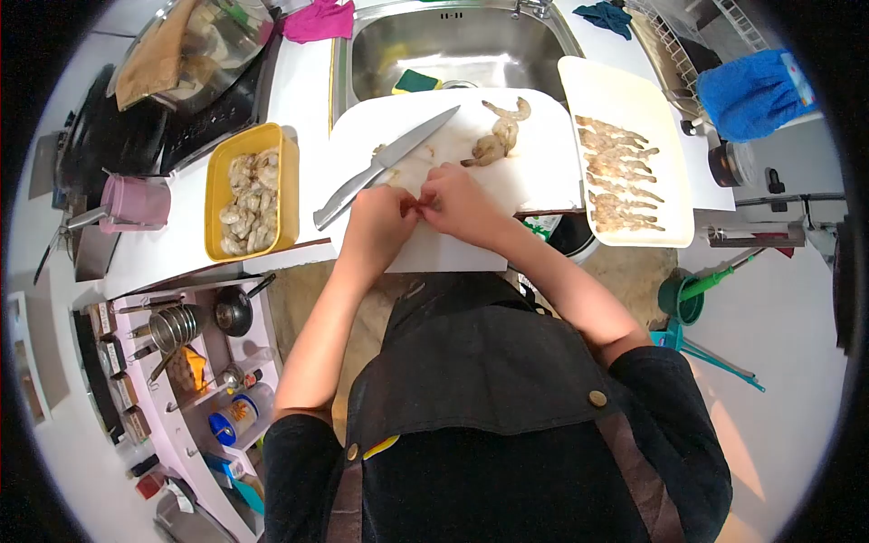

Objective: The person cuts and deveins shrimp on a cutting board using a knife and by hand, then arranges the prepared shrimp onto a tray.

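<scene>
My left hand (380,220) and my right hand (460,206) meet fingertip to fingertip over the near edge of the white cutting board (543,172). Both are pinched closed; whatever lies between the fingers is too small and hidden to make out. A knife (385,165) rests diagonally on the board, its handle just left of my left hand and its blade pointing away to the right. Beyond my right hand lie several shrimp (496,145) in a small group. Bits of scrap (424,154) are scattered near the blade.
To the left, a yellow tub (291,195) holds several shrimp. On the right, straightened shrimp line a cream tray (634,233). Behind the board is a steel sink (462,50) with a sponge (416,82). A pink cup (136,201) and a pot (244,41) stand further left.
</scene>
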The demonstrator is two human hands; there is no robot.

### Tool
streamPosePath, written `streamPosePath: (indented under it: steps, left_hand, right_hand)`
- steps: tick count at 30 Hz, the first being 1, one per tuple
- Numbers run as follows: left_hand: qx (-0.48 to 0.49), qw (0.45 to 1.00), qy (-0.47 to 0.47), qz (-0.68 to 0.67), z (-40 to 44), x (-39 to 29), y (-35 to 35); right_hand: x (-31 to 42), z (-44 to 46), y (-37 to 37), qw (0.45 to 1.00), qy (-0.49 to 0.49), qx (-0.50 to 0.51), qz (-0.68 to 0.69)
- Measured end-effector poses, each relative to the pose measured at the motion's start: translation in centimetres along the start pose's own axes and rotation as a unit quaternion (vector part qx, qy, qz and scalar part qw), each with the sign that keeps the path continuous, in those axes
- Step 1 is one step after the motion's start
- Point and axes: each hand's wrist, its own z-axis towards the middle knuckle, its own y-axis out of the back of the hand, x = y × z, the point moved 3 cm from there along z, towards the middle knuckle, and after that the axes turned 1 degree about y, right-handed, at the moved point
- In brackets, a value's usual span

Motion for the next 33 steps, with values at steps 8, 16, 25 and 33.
streamPosePath:
  steps: [8,16,25,33]
  left_hand:
    - [-0.048,0.997,-0.067,-0.011,0.0,0.4,-0.6]
    - [-0.042,0.996,-0.084,-0.015,-0.1,1.1,0.1]
    - [-0.026,0.999,-0.04,-0.025,0.4,2.1,0.7]
    - [-0.025,0.998,-0.057,-0.009,0.5,2.2,0.4]
  right_hand:
    - [1.0,-0.4,-0.9,0.996,0.051,-0.07,-0.024]
    - [0.8,-0.4,-0.8,0.991,0.092,-0.091,-0.043]
    - [1.8,0.0,-1.4,0.993,0.045,-0.103,-0.044]
    - [1.1,-0.6,-1.2,0.993,0.036,-0.11,-0.016]
